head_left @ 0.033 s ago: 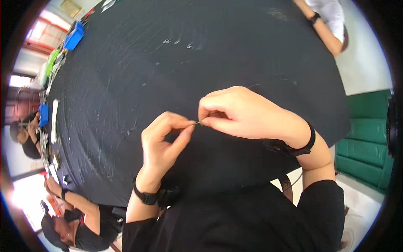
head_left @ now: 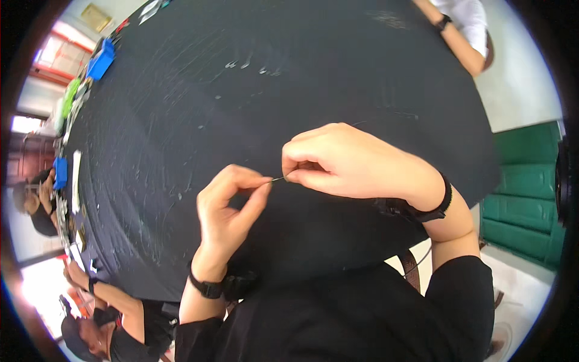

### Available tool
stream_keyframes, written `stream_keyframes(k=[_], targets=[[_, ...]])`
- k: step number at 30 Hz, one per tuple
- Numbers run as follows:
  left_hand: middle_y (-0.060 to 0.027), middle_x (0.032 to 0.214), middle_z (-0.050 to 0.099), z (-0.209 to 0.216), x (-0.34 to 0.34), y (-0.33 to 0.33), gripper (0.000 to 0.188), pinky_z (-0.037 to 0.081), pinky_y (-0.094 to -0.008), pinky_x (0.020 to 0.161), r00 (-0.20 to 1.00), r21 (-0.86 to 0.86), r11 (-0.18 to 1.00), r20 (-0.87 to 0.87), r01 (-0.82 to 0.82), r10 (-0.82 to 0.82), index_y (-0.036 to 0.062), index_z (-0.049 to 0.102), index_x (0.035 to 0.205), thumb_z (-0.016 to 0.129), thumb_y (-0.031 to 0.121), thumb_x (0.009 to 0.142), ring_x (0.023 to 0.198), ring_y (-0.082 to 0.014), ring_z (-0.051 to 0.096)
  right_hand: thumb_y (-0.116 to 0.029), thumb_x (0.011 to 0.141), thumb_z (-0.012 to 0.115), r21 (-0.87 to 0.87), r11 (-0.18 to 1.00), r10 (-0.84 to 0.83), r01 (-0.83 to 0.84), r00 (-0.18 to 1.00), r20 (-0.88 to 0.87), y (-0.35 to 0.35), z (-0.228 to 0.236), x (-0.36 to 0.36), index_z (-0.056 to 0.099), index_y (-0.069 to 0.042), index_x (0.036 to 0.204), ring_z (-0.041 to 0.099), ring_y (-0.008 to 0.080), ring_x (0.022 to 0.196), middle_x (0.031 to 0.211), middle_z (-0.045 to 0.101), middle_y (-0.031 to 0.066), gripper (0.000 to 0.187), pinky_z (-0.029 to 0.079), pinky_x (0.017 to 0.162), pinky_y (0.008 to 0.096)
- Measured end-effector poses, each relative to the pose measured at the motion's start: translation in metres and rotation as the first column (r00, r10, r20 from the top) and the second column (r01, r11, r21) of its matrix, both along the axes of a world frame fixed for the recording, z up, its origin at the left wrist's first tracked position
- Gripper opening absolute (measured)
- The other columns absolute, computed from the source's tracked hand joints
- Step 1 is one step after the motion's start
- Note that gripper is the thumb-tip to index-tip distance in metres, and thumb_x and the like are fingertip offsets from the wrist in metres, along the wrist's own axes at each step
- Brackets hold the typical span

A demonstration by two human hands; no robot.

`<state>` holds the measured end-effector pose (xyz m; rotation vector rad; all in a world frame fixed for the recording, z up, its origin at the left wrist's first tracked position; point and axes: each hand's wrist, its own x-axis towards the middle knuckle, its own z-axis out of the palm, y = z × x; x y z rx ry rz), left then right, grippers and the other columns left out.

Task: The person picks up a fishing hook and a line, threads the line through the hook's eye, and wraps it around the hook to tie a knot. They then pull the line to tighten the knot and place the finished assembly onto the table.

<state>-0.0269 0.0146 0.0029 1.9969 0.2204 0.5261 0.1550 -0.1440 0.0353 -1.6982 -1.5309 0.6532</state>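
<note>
Over the black-covered table (head_left: pixel 289 235), my left hand (head_left: pixel 223 202) and my right hand (head_left: pixel 356 160) face each other with a small gap between. A short, thin strand (head_left: pixel 277 178) spans that gap, pale along part of its length; whether it is wire or thread is too fine to tell. Thumb and index finger of my left hand pinch one end. The other end disappears into the pinch of my right hand, whose remaining fingers curl inward. Any further length of the strand inside the hands is hidden.
Several small clear bits (head_left: pixel 246 64) lie on the far part of the cover. Blue bins (head_left: pixel 101 59) and a white strip (head_left: pixel 76 181) line the left edge. Co-workers sit at the left, and another person's arm (head_left: pixel 463 48) rests at the far right. Green panels (head_left: pixel 522 193) stand beyond the right edge.
My left hand has shifted slightly left, away from my right hand. The gap is wider and more of the strand shows. The whole view has moved a little.
</note>
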Motion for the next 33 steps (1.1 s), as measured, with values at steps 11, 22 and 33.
stream_keyframes(k=[11,22,33], targets=[[-0.0017,0.089,0.067,0.015,0.03,-0.022,0.008,0.047,-0.0217,0.072,0.98,-0.527,0.85,-0.17,0.003,-0.108,0.0032,0.068,0.102,0.068,0.01,0.098,0.076,-0.0061,0.058,-0.008,0.093,0.067,-0.128,0.975,-0.145,0.184,0.953,0.265,-0.079,0.074,0.079,0.064,0.001,0.089,0.059,0.0137,0.074,0.079,0.062,0.0047,0.01,0.048,0.07,0.0291],[0.0003,0.108,0.068,0.004,0.107,-0.045,0.01,0.048,-0.0195,0.075,0.941,-0.794,0.599,-0.122,0.098,-0.316,0.009,0.068,0.107,0.067,0.017,0.101,0.084,-0.0032,0.059,-0.016,0.097,0.065,0.182,0.937,-0.335,0.298,0.915,0.224,-0.097,0.109,0.062,0.065,0.0,0.097,0.057,0.0087,0.069,0.079,0.064,0.0046,0.016,0.045,0.063,0.0241],[-0.0064,0.136,0.063,-0.006,0.118,-0.046,0.008,0.051,-0.0253,0.086,0.924,-0.823,0.56,-0.14,0.091,-0.356,0.014,0.067,0.101,0.068,0.022,0.1,0.103,-0.0078,0.061,-0.017,0.098,0.067,0.273,0.929,-0.273,0.249,0.961,0.052,-0.08,0.107,0.054,0.063,0.001,0.093,0.053,0.0051,0.063,0.075,0.063,0.0031,0.019,0.042,0.057,0.0217]])
